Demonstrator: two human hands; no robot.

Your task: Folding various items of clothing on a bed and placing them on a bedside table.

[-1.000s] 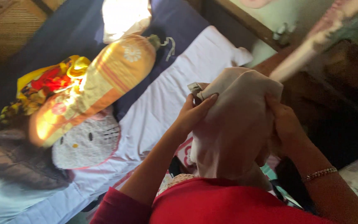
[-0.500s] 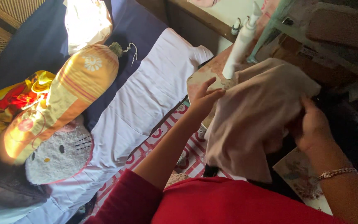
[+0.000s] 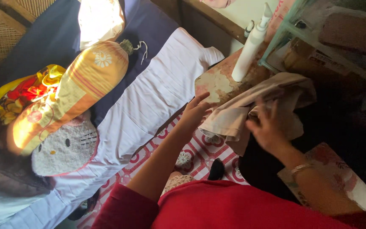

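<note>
Nearest to me was my red sleeve [image 3: 217, 208], and just beyond it my right hand [image 3: 267, 127], bracelet at the wrist, lay on the beige soft cloth garment [image 3: 250, 108]. Its fingers were loosely spread over the folds, pressing rather than pinching. My left hand [image 3: 196, 111] met the cloth's near-left edge, fingers slightly open; I couldn't tell whether the thumb pinched the hem underneath.

The garment lay bunched across the corner of the worn, mottled desk [image 3: 217, 82], one end drooping off the edge. It looked light, limp and not slippery, so I judged a hem or corner the place to take hold, since the middle would just sag.

Against half a second earlier: back then I had it lifted and hanging between both hands; now it was down on the desk and my right hand had come over on top.

Farther out, a tall white plastic bottle [image 3: 250, 48] stood on the desk, just behind the cloth. Off left lay the white pleated sheet on the bed [image 3: 149, 101], then the orange striped bolster pillow [image 3: 73, 89] above a white cat-face cushion [image 3: 64, 148].
</note>
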